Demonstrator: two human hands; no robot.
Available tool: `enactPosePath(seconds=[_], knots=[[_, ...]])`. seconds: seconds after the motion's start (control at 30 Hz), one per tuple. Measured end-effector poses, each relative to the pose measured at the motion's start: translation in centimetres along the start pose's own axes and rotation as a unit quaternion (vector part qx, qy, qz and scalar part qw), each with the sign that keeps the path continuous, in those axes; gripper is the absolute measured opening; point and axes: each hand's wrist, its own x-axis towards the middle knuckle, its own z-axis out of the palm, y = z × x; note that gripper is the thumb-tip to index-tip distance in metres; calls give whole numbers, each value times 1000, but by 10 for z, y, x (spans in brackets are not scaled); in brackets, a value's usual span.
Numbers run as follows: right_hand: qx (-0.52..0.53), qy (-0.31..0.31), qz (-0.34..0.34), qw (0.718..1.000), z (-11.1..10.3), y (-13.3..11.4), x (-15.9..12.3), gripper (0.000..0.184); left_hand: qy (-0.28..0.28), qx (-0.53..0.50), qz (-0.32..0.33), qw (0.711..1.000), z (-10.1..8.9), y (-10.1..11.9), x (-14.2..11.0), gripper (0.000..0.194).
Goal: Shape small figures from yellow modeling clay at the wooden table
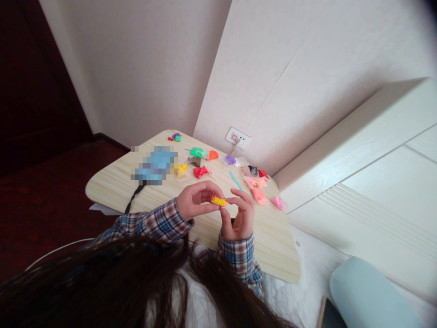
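Over the near half of the table I hold a small yellow clay roll (218,201) with a bumpy surface and a reddish spot at its left end. My left hand (198,200) pinches its left side between thumb and fingers. The thumb and a fingertip of my right hand (240,215) close on its right end, while the other fingers are raised and bent. A light blue modelling tool (236,181) lies just beyond my right hand. Opened packets of red clay (200,171) and yellow clay (181,170) lie beyond my left hand.
On the pale wooden table (273,246) lie green clay (198,152), purple clay (231,159), salmon clay (259,195) and pink clay (279,202) packets. A blurred-out blue item (155,166) with a dark cord is at left. A wall socket (238,137) holds a plug.
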Motion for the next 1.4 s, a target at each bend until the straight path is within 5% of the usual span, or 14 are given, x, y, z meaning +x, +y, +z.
enactPosePath(seconds=[0.23,0.73,1.4], knots=[[0,0,14,1000,-2,-4,2,15,1,6,-12,1000,1,0,-1,19],[26,-16,56,998,-1,-5,-1,18,5,69,65,995,1,1,0,11],[25,23,13,999,-1,-1,-1,17,15,109,51,993,4,5,-3,17]])
